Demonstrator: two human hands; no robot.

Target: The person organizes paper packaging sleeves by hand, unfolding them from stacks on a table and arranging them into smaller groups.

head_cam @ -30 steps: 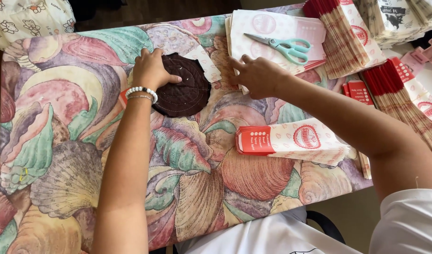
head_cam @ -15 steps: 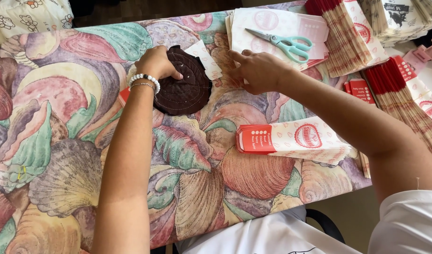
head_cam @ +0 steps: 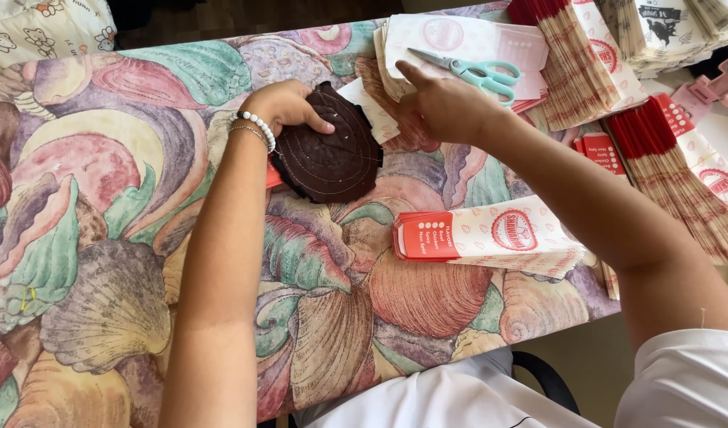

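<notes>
Here the left hand (head_cam: 289, 105) lies with its fingers curled loosely on the far edge of a dark brown stitched pad (head_cam: 330, 152), which rests flat on the shell-patterned tablecloth (head_cam: 102, 238). The right hand (head_cam: 447, 107) grasps nothing, its forefinger stretched toward the stack of paper sleeves (head_cam: 459, 43) where teal-handled scissors (head_cam: 471, 71) lie.

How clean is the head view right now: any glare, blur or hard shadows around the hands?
Head view: even, soft light; left hand on the dark round mat and right hand near the scissors look sharp; faint shadows only; paper stacks top right are bright, slightly washed out.
</notes>
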